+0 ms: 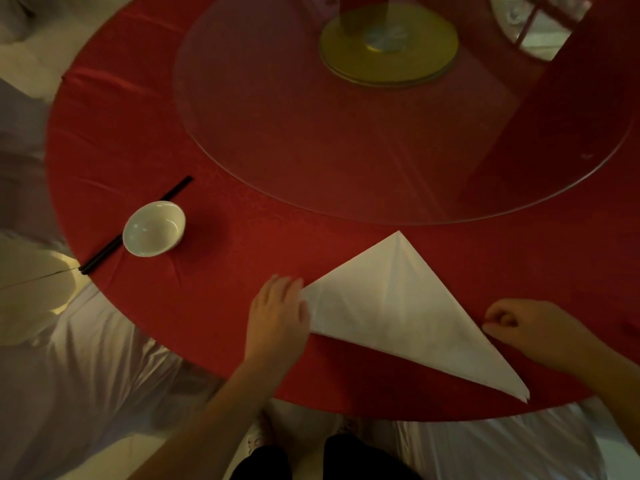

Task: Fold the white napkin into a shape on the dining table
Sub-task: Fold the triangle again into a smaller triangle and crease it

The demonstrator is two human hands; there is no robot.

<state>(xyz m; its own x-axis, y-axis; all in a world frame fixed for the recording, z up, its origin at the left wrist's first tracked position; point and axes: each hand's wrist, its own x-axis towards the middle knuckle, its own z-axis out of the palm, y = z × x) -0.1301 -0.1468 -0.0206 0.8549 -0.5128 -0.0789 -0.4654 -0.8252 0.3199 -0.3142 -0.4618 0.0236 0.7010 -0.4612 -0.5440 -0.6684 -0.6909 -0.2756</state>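
Note:
The white napkin [391, 306] lies flat as a triangle on the red tablecloth [207, 306], its apex pointing away from me and one long corner reaching toward the near table edge at the right. My left hand [278, 317] rests flat with fingers apart on the napkin's left corner. At the right edge of the napkin, my right hand [519, 325] is curled, thumb and fingers pinched close to the cloth's edge; whether it grips the fabric cannot be made out.
A white bowl [154, 228] stands at the left, with black chopsticks [104, 252] running beside it toward the table edge. A glass turntable [398, 133] on a gold base [388, 46] fills the table's middle. White chair covers [86, 375] sit below the near edge.

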